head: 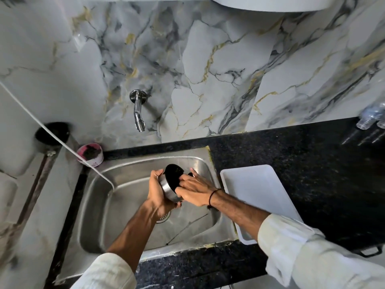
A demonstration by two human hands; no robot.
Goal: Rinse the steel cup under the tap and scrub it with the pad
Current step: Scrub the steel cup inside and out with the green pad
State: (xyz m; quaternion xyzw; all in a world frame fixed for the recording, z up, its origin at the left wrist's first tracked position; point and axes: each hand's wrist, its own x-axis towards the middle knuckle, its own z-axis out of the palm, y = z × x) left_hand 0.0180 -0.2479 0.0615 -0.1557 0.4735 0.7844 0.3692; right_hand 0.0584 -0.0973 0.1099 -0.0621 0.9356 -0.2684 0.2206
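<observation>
- We hold the steel cup over the middle of the sink, our left hand wrapped round its wall, mouth tilted up and to the right.
- Our right hand is closed on the dark scrub pad, pressing it into the cup's mouth; the pad nearly fills the opening.
- The tap on the marble wall shows no water running that we can make out, and the cup sits in front of and to the right of the spout.
- To scrub well, we judge it best to keep the left grip firm and turn the pad round the inner wall, then the rim.
- The white tray just right of the sink looks empty.
- The pink tub at the sink's back-left corner holds something dark; we cannot tell what.
- The sink basin holds no dishes.
</observation>
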